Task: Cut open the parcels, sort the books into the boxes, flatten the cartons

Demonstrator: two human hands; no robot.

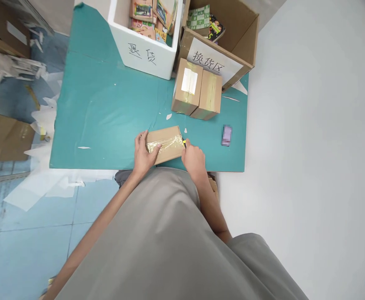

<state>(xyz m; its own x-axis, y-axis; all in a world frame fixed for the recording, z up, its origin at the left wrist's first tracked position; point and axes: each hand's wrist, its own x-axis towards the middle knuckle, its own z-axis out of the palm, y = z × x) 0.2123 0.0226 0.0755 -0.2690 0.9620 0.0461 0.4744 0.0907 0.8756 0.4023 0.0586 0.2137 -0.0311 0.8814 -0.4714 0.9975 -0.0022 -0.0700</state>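
A small cardboard box (pixel 166 135) with shiny clear tape along it lies slightly tilted at the front edge of the green-topped table (pixel 107 112). My left hand (pixel 145 154) grips its left end, with the thumb across the taped top and the fingers round the far side. At the box's right end my right hand (pixel 194 158) is closed round a utility knife (pixel 184 143), of which only a yellow and black part shows. The blade itself is hidden against the box.
Two taped cardboard boxes (pixel 187 89) stand before an open carton (pixel 247 62) holding booklets. Left of it is a white foam bin (pixel 151 60) with more booklets. A blurred purple item (pixel 226 135) lies at right, beside a white wall (pixel 313 125). Paper scraps (pixel 35 187) litter the floor.
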